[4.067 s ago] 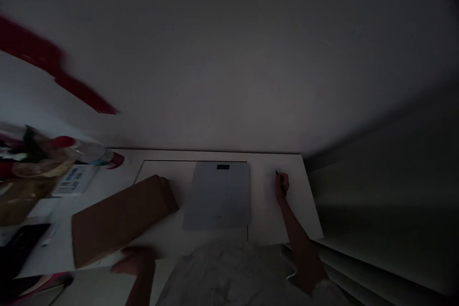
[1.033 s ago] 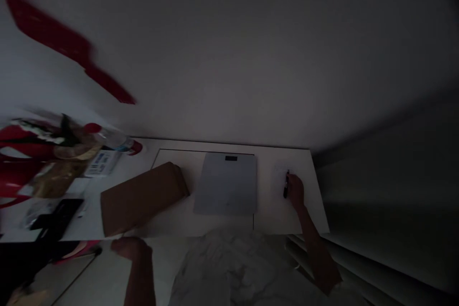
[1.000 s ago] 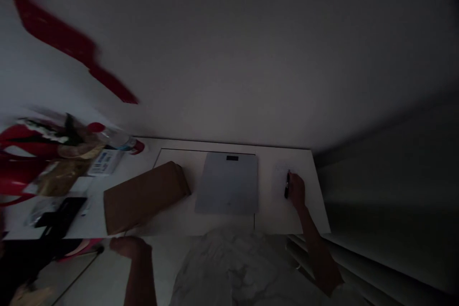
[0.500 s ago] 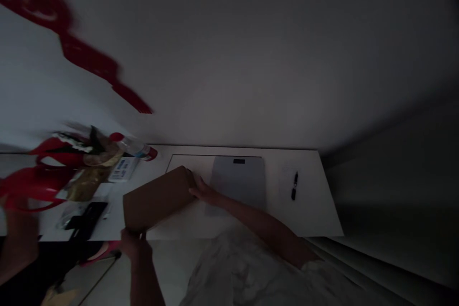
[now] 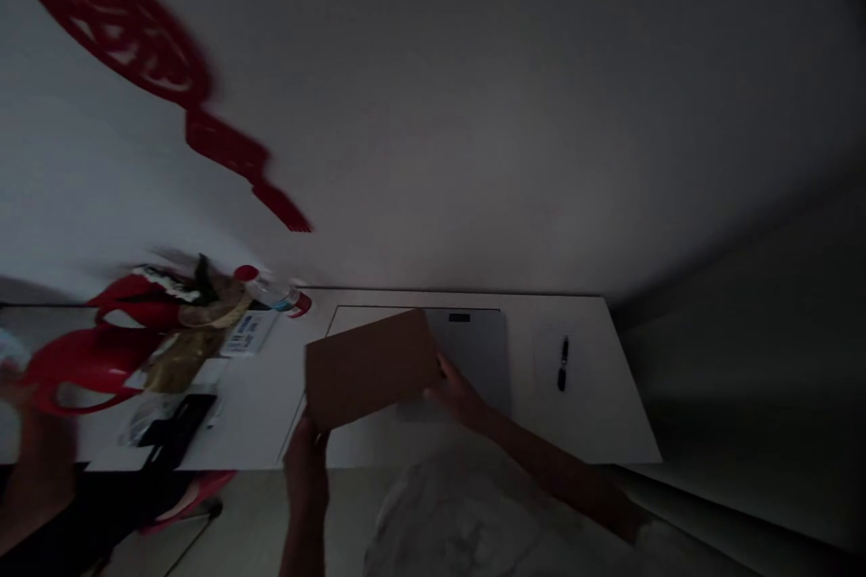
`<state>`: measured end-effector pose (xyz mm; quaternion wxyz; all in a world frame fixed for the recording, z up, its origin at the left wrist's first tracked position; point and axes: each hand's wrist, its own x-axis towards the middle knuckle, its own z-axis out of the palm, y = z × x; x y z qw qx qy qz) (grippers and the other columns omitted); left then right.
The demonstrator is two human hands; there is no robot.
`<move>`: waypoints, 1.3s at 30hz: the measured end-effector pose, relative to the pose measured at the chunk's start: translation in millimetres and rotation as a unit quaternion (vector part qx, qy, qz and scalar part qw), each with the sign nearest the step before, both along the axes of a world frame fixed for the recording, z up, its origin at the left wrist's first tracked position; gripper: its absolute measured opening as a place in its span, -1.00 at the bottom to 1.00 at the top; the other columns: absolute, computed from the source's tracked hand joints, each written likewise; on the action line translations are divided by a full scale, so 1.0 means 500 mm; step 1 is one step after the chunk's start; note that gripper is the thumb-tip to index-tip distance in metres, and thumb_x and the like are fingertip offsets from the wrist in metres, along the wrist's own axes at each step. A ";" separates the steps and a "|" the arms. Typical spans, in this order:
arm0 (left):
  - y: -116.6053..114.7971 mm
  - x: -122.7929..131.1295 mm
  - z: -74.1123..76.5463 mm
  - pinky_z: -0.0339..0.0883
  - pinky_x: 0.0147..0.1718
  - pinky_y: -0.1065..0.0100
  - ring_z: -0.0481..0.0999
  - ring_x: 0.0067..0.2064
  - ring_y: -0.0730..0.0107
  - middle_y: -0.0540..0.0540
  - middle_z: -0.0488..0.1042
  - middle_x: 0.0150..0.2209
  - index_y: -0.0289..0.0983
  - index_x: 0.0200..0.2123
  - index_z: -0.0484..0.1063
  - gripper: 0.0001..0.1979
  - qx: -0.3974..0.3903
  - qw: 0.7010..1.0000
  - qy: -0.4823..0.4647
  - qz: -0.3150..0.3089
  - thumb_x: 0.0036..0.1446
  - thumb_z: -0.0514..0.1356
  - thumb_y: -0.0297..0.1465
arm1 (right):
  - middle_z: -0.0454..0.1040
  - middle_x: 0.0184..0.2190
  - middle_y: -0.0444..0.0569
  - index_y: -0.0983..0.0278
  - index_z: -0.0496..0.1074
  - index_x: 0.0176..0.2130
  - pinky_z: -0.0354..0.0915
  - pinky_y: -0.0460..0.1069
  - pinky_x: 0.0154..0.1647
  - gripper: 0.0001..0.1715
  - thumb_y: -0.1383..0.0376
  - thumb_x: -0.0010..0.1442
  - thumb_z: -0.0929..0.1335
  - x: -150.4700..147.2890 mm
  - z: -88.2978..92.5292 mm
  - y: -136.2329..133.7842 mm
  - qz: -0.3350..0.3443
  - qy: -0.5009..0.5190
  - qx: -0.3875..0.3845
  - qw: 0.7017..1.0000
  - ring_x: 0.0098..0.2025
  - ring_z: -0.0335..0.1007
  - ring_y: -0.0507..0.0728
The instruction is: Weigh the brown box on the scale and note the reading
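A brown cardboard box point(image 5: 371, 370) is held up over the white table point(image 5: 602, 424), tilted a little. My left hand point(image 5: 308, 460) grips its lower left corner. At the right end of the box, my right hand point(image 5: 460, 392) has its fingers round the edge. Behind and partly under the box lies a flat grey panel point(image 5: 483, 356) with a small dark label near its top edge. A black pen point(image 5: 563, 365) rests to the right of the panel.
At the left stand red watering-can-like vessels point(image 5: 95, 365), a bottle point(image 5: 277, 293), a small white box point(image 5: 249, 334) and a black object point(image 5: 179, 428). Another person's hand point(image 5: 33, 415) is at the far left. A red decoration point(image 5: 128, 27) hangs on the wall.
Both my hands have carried the box to the right, so it now covers part of the grey panel. The camera view has also shifted slightly.
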<state>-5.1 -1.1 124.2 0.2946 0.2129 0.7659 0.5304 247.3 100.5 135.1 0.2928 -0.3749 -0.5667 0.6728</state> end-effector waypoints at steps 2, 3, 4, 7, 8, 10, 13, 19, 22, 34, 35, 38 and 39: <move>0.042 0.054 0.007 0.33 0.10 0.21 0.37 0.19 0.12 -0.12 0.45 0.14 -0.21 0.11 0.40 -0.37 0.027 0.996 -0.081 -0.019 0.06 0.07 0.00 | 0.00 0.39 -0.12 -0.01 -0.08 0.39 0.01 0.27 0.36 0.07 -0.12 0.07 0.42 0.052 -0.027 -0.023 -0.078 -0.017 -0.014 0.997 0.41 -0.10 0.29; 0.059 0.079 0.007 0.30 0.14 0.18 0.36 0.21 0.11 -0.14 0.46 0.14 -0.23 0.12 0.40 -0.36 0.038 0.992 -0.118 -0.033 0.06 0.08 0.00 | 0.02 0.38 -0.09 0.01 -0.06 0.39 -0.01 0.28 0.36 0.09 -0.13 0.05 0.42 0.075 -0.041 -0.035 -0.114 -0.024 -0.024 0.993 0.40 -0.09 0.30; 0.074 0.101 0.005 0.25 0.18 0.16 0.33 0.23 0.10 -0.15 0.46 0.14 -0.25 0.14 0.39 -0.35 0.043 0.987 -0.141 -0.058 0.07 0.10 0.00 | 0.03 0.38 -0.06 0.02 -0.05 0.39 -0.03 0.28 0.37 0.11 -0.14 0.03 0.43 0.096 -0.055 -0.046 -0.148 -0.030 -0.035 0.988 0.40 -0.08 0.30; 0.098 0.144 -0.015 0.13 0.27 0.14 0.27 0.28 0.11 -0.16 0.41 0.18 -0.26 0.17 0.36 -0.33 0.048 0.976 -0.165 -0.136 0.09 0.11 0.00 | 0.01 0.38 -0.02 0.03 -0.05 0.39 -0.04 0.29 0.37 0.11 -0.15 0.03 0.42 0.148 -0.087 -0.073 -0.220 -0.045 -0.057 0.973 0.40 -0.07 0.29; 0.101 0.152 -0.023 0.10 0.28 0.14 0.26 0.29 0.12 -0.16 0.39 0.20 -0.26 0.17 0.36 -0.34 0.046 0.973 -0.163 -0.155 0.09 0.11 0.00 | 0.00 0.39 -0.03 0.03 -0.06 0.39 -0.03 0.28 0.37 0.09 -0.15 0.05 0.41 0.161 -0.095 -0.080 -0.233 -0.047 -0.057 0.970 0.40 -0.07 0.29; 0.102 0.161 -0.040 0.07 0.30 0.15 0.24 0.30 0.14 -0.16 0.37 0.22 -0.24 0.17 0.36 -0.36 0.041 0.970 -0.159 -0.180 0.10 0.11 -0.01 | 0.00 0.39 -0.03 0.02 -0.04 0.39 0.01 0.27 0.36 0.04 -0.13 0.08 0.39 0.181 -0.106 -0.088 -0.246 -0.052 -0.054 0.966 0.39 -0.05 0.28; 0.098 0.165 -0.061 0.06 0.30 0.17 0.25 0.29 0.15 -0.14 0.37 0.22 -0.21 0.16 0.36 -0.38 0.032 0.968 -0.156 -0.193 0.12 0.10 -0.01 | 0.07 0.36 -0.01 0.04 0.05 0.36 0.04 0.26 0.34 0.03 -0.13 0.04 0.42 0.194 -0.117 -0.090 -0.255 -0.076 -0.042 0.963 0.38 -0.01 0.30; 0.097 0.156 -0.084 0.08 0.29 0.13 0.27 0.28 0.18 -0.12 0.36 0.23 -0.17 0.15 0.36 -0.41 0.004 0.976 -0.073 -0.206 0.16 0.03 0.00 | 0.22 0.29 0.05 0.10 0.11 0.34 0.19 0.18 0.24 -0.15 -0.08 0.17 0.33 0.201 -0.115 -0.081 -0.265 -0.114 0.045 0.956 0.28 0.19 0.24; 0.089 0.126 -0.104 0.17 0.22 0.14 0.33 0.21 0.22 -0.15 0.40 0.18 -0.19 0.06 0.39 -0.46 -0.002 0.985 0.007 -0.171 0.19 -0.05 -0.01 | 0.40 0.11 0.13 0.22 0.19 0.27 0.33 0.07 0.02 -0.33 -0.02 0.29 0.20 0.231 -0.121 -0.077 -0.344 -0.174 0.109 0.916 0.03 0.40 0.16; 0.016 0.017 -0.222 -0.02 -0.39 0.25 0.22 -0.43 0.31 -0.08 0.27 -0.53 -0.17 -0.59 0.12 -0.66 -0.207 0.882 0.397 -0.151 0.21 -0.14 -0.21 | 0.50 -0.45 -0.05 0.26 0.44 -0.35 -0.05 -0.09 -0.45 -0.60 0.16 0.33 0.14 0.353 -0.208 -0.125 -0.136 -0.643 0.045 0.752 -0.43 0.36 0.04; 0.017 0.022 -0.223 -0.03 -0.39 0.25 0.21 -0.42 0.30 -0.09 0.28 -0.51 -0.17 -0.58 0.13 -0.66 -0.219 0.866 0.425 -0.148 0.22 -0.14 -0.22 | 0.50 -0.45 -0.06 0.25 0.44 -0.34 -0.06 -0.09 -0.46 -0.61 0.16 0.33 0.15 0.351 -0.207 -0.124 -0.129 -0.655 0.035 0.744 -0.43 0.36 0.04; 0.018 0.031 -0.224 -0.05 -0.38 0.26 0.22 -0.40 0.29 -0.09 0.30 -0.50 -0.17 -0.58 0.13 -0.65 -0.235 0.844 0.461 -0.138 0.24 -0.14 -0.25 | 0.51 -0.43 -0.07 0.24 0.47 -0.32 -0.08 -0.09 -0.46 -0.61 0.17 0.34 0.16 0.346 -0.203 -0.122 -0.117 -0.670 0.018 0.733 -0.41 0.37 0.03; 0.016 0.031 -0.226 -0.04 -0.37 0.26 0.21 -0.40 0.29 -0.09 0.29 -0.50 -0.17 -0.58 0.12 -0.66 -0.234 0.843 0.464 -0.139 0.25 -0.13 -0.26 | 0.51 -0.43 -0.07 0.24 0.47 -0.32 -0.08 -0.09 -0.46 -0.60 0.17 0.34 0.15 0.345 -0.202 -0.122 -0.114 -0.671 0.012 0.733 -0.41 0.38 0.03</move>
